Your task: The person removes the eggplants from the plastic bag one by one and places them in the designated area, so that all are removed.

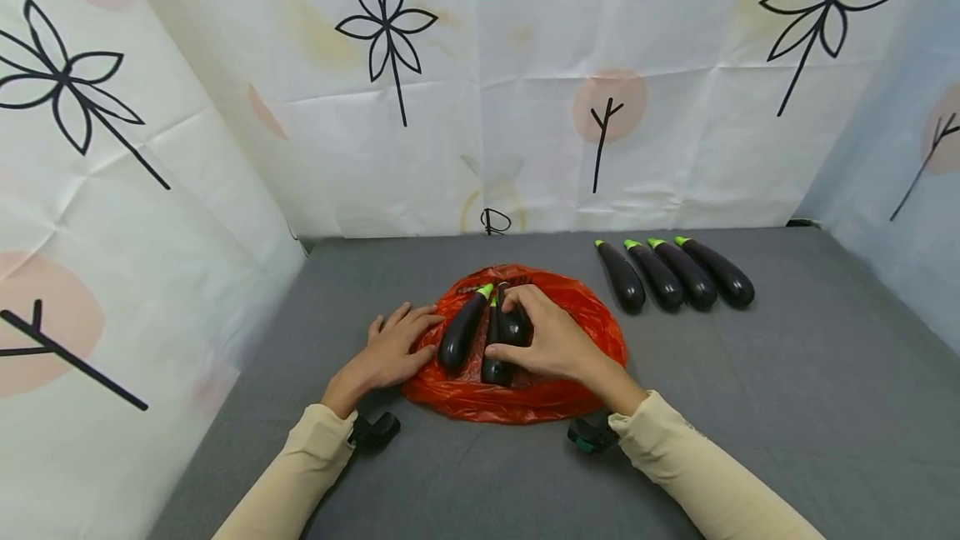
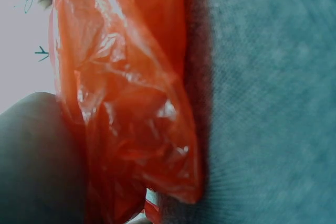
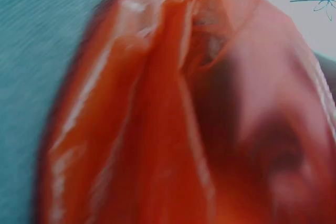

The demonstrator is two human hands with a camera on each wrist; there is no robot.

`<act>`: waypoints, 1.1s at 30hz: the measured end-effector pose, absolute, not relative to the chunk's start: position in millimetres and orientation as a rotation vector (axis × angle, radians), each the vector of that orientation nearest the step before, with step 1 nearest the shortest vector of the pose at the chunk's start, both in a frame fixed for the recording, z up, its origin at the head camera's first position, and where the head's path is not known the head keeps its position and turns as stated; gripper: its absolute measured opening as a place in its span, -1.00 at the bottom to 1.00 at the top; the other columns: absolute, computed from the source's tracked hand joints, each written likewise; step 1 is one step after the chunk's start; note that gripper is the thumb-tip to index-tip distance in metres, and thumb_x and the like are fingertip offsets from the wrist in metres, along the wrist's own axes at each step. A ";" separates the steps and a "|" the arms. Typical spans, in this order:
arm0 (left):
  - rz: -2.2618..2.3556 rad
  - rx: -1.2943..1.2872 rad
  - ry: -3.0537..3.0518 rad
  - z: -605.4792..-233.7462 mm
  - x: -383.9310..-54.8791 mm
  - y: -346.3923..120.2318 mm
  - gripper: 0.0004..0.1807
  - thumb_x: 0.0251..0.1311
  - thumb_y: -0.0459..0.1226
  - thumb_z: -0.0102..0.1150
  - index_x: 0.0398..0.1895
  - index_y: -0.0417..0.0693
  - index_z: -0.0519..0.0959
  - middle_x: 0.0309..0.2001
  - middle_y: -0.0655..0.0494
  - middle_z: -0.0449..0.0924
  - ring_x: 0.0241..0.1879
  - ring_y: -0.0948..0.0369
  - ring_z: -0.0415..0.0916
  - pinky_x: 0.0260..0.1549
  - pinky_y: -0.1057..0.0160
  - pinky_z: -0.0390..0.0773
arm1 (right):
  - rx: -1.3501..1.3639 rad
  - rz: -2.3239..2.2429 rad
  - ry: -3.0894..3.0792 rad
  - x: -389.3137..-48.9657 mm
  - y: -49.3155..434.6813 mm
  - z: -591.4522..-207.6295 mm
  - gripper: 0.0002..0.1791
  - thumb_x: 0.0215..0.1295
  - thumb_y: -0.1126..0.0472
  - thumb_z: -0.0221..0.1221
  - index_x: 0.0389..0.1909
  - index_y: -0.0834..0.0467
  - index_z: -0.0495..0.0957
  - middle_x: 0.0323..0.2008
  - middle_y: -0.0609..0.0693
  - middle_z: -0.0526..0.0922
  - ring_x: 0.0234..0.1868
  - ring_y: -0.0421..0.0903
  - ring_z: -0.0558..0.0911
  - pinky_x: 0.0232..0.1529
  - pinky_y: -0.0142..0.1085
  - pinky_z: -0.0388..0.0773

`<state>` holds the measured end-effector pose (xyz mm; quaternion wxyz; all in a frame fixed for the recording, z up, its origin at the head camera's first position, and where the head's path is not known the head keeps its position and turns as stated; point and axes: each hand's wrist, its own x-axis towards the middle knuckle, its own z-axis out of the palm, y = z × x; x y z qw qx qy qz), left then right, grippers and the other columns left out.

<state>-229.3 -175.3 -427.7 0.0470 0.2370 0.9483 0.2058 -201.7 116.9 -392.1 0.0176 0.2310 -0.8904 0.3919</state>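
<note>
A red plastic bag (image 1: 600, 315) lies spread open on the grey table, its crumpled edge filling much of both wrist views. Inside lie three dark eggplants with green stem ends: a left eggplant (image 1: 463, 332), a middle eggplant (image 1: 492, 369) and a right eggplant (image 1: 513, 326). My right hand (image 1: 555, 340) reaches over the bag's right side and grips the right eggplant, thumb near its lower end and fingers at its upper part. The left hand (image 1: 397, 348) rests with spread fingers at the bag's left edge. Red plastic (image 3: 157, 129) hides the right fingers in the right wrist view.
A row of several eggplants (image 1: 667, 277) lies at the back right of the grey table (image 1: 787, 407). White cloth walls (image 1: 517, 40) with flower drawings stand behind and at the sides. Dark wrist devices (image 1: 375, 432) sit under both sleeves.
</note>
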 end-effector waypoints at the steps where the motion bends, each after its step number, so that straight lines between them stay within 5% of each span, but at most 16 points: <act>1: 0.631 0.725 2.893 -427.4 -229.1 -175.6 -0.46 0.46 -0.12 0.06 0.47 0.07 0.39 0.57 0.01 0.21 0.60 -0.26 -0.08 0.35 -0.58 -0.22 | 0.685 1.203 -2.774 -201.4 118.9 -393.4 -0.40 0.14 -0.10 0.47 0.04 0.03 0.39 0.18 0.03 0.49 0.02 -0.04 0.56 -0.01 -0.14 0.57; 5: 0.639 0.726 2.885 -426.9 -228.7 -176.6 -0.46 0.46 -0.13 0.06 0.47 0.06 0.39 0.57 0.00 0.20 0.60 -0.26 -0.09 0.35 -0.58 -0.22 | 0.588 1.166 -2.800 -200.5 127.3 -399.4 -0.41 0.19 0.00 0.45 0.10 0.12 0.41 0.09 0.08 0.55 -0.09 -0.03 0.54 -0.09 -0.16 0.53; 14: 0.647 0.716 2.873 -426.3 -228.7 -176.6 -0.46 0.45 -0.14 0.06 0.47 0.05 0.39 0.57 -0.01 0.20 0.60 -0.26 -0.10 0.35 -0.58 -0.24 | 0.510 1.064 -2.774 -199.3 146.8 -409.1 -0.46 0.33 0.16 0.29 0.26 0.27 0.43 0.16 0.22 0.65 0.12 0.16 0.66 0.12 0.10 0.58; 26: 0.629 0.708 2.877 -426.5 -230.7 -176.3 -0.45 0.45 -0.13 0.06 0.48 0.07 0.38 0.58 0.01 0.19 0.61 -0.25 -0.11 0.35 -0.58 -0.23 | 0.568 0.938 -2.807 -200.8 153.8 -418.0 -0.18 0.23 0.03 0.42 0.45 0.21 0.35 0.33 0.21 0.53 0.31 0.23 0.54 0.26 0.18 0.48; 33: 0.630 0.708 2.879 -427.0 -230.8 -175.7 -0.45 0.45 -0.12 0.05 0.48 0.08 0.38 0.58 0.01 0.19 0.60 -0.25 -0.10 0.35 -0.58 -0.23 | 0.581 1.029 -2.754 -199.4 156.2 -415.0 -0.31 0.24 0.12 0.40 0.39 0.15 0.46 0.30 0.16 0.59 0.27 0.19 0.59 0.23 0.14 0.52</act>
